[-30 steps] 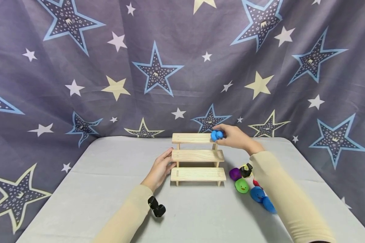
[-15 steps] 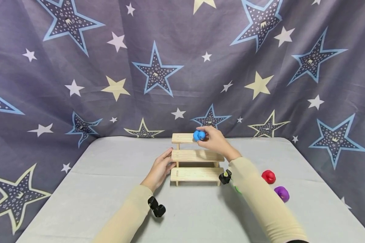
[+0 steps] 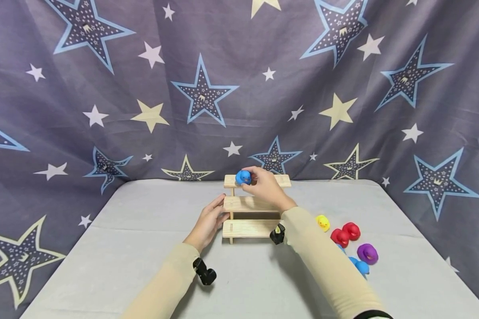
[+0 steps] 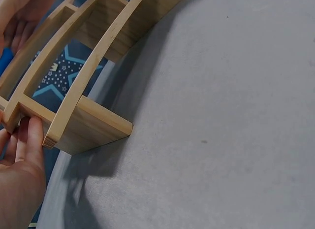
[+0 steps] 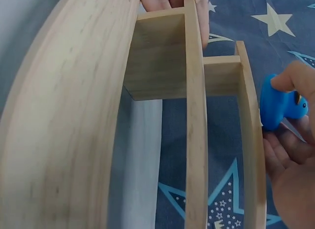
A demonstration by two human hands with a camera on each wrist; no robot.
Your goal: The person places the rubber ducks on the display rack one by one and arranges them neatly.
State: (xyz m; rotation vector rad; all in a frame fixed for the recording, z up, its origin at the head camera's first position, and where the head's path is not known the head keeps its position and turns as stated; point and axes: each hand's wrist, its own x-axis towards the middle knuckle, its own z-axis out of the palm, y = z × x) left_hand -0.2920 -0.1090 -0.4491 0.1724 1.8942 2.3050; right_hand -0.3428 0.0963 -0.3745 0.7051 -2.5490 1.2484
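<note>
A blue rubber duck (image 3: 243,177) is at the left end of the top step of a three-step wooden shelf (image 3: 244,228). My right hand (image 3: 265,185) pinches the duck from its right side. In the right wrist view, the thumb lies on the blue duck (image 5: 278,103) with the other fingers below, close at the top step's edge. My left hand (image 3: 209,223) grips the shelf's left side at the middle step. The left wrist view has its fingers (image 4: 35,135) bent against the wood there.
Right of the shelf on the grey-covered table (image 3: 151,274) lie a yellow duck (image 3: 323,223), two red ducks (image 3: 351,231), a purple duck (image 3: 368,254) and blue ducks (image 3: 361,267), partly behind the right sleeve (image 3: 323,261). A star-patterned curtain (image 3: 247,110) hangs behind the table.
My right hand has carried the blue duck leftward along the top step, from its right end to its left end. The ducks on the right have come into view. My left hand stays put.
</note>
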